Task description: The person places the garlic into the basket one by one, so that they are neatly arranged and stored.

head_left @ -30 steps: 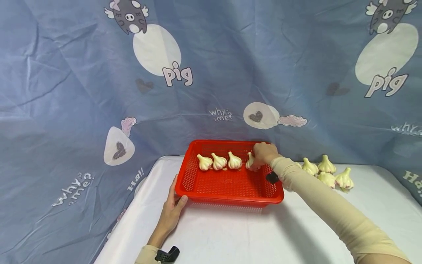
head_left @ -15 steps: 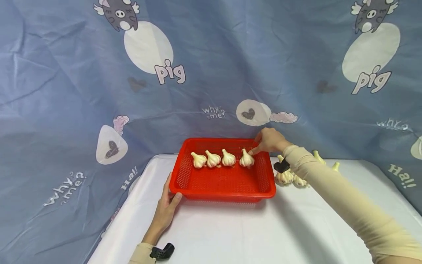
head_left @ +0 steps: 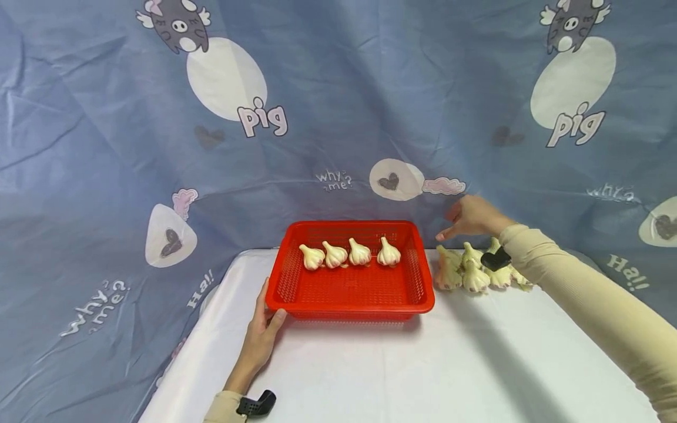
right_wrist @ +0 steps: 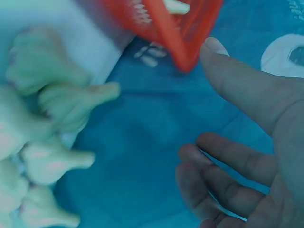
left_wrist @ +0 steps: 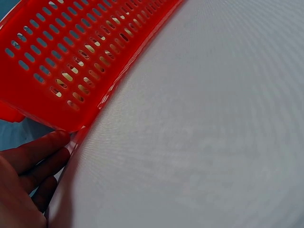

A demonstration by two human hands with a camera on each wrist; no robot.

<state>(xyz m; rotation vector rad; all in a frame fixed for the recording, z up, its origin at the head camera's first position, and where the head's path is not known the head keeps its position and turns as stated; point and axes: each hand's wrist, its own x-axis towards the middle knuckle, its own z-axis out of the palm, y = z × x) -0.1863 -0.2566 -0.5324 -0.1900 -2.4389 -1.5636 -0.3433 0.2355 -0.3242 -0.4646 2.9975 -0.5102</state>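
Inside the red plastic basket, several garlic bulbs lie in a row along the back, stems pointing away. The rightmost bulb sits a little apart from the others. My left hand rests at the basket's front left corner, thumb at the front and extended fingers along the left side; in the left wrist view the fingertips touch the base of the wall. My right hand hovers empty above and behind a cluster of garlic bulbs, its thumb and fingers spread apart.
White cloth covers the table. A blue printed curtain hangs close behind the basket and the garlic cluster. The cluster lies just right of the basket, partly hidden by the right sleeve.
My right hand has let go of the rightmost bulb in the basket and moved out to the right, over the loose garlic. My left hand stays at the basket corner. The head view has shifted slightly.
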